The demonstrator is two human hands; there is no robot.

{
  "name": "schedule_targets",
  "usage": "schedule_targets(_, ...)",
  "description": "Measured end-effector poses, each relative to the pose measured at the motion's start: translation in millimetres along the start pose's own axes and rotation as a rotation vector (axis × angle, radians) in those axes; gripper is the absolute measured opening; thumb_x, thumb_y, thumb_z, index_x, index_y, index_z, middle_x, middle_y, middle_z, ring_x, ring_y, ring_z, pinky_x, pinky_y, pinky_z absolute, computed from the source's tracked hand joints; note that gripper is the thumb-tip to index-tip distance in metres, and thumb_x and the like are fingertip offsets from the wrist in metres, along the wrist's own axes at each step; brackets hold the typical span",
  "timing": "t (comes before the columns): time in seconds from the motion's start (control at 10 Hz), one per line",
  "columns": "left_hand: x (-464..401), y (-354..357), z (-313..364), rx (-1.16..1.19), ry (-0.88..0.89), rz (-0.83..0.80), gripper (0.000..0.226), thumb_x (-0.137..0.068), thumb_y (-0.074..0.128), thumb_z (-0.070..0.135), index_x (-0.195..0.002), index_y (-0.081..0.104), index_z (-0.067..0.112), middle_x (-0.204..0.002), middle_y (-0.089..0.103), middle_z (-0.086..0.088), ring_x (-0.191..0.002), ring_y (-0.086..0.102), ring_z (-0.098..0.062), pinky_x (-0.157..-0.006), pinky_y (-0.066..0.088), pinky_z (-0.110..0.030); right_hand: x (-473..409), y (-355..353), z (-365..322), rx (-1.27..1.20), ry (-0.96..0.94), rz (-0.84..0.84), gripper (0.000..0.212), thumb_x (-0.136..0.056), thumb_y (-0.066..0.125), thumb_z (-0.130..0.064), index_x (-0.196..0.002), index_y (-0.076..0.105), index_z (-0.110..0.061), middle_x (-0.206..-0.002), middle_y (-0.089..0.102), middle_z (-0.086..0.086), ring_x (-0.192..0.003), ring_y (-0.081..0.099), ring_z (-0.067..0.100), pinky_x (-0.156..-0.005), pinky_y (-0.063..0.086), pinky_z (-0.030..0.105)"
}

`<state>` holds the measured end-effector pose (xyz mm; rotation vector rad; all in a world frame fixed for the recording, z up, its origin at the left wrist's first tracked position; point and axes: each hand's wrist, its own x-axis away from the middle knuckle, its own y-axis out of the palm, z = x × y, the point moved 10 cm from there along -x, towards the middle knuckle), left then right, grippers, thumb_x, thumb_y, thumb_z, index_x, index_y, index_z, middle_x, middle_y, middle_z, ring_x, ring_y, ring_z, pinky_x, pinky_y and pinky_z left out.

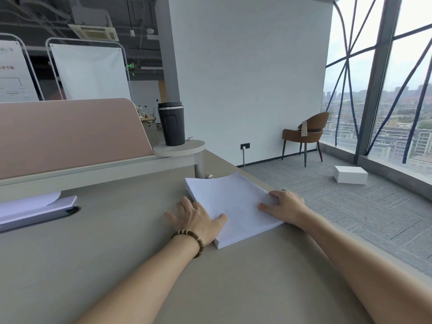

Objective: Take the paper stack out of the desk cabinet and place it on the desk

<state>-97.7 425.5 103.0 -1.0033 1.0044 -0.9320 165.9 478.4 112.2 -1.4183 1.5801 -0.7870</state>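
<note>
Head view is showing you the paper stack (233,206) lying flat on the desk (117,253), toward the 1 o'clock side of your reach and close to the desk's right edge. Your left hand (196,218) is resting open against the stack's left long edge, at about 9 o'clock from its middle, fingers spread on the desktop and the thumb lying over the top sheet. Your right hand (284,208) is sitting at about 3 o'clock from the middle, palm down, fingers flat on the right side of the stack near its corner; neither hand is closed around the paper, both are pressing or steadying it loosely. The stack's long axis is running from roughly 5 o'clock near you to 11 o'clock away, so it is lying skewed to the desk edge, and its far corners are curling up a little. You are bracketing it evenly, so neither hand looks clearly nearer. By the look of it the placing is all but done: the stack is bearing fully on the desk. Any squaring-up would turn on that skew, with one hand pushing and the other acting as the stop. A dark tumbler (171,123) is standing on a small round shelf (178,148) at 12 o'clock, well apart from the paper.
</note>
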Motion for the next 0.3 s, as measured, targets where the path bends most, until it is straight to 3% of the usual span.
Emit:
schedule_targets(0.2, 7, -16, -1, -0.001, 0.02, 0.12, 0.088, -0.075, 0.029, 0.076, -0.121, 0.061, 0.008, -0.129, 0.045, -0.007, -0.127, 0.037, -0.026, -0.108, 0.026, -0.054, 7, -10, -4, 0.145, -0.039, 0.1, 0.079, -0.084, 0.044, -0.069, -0.148, 0.034, -0.024, -0.133, 0.055, 0.005, -0.127, 0.046, 0.029, -0.102, 0.031, 0.047)
schedule_targets(0.3, 13, -26, 2, 0.011, 0.087, 0.156, 0.076, -0.079, 0.036, 0.072, -0.119, 0.057, 0.012, -0.129, 0.046, -0.008, -0.126, 0.039, -0.028, -0.108, 0.029, -0.052, 15, -17, -13, 0.141, -0.061, 0.153, 0.077, -0.087, 0.043, -0.067, -0.149, 0.034, -0.024, -0.134, 0.054, 0.005, -0.127, 0.046, 0.028, -0.104, 0.029, 0.047)
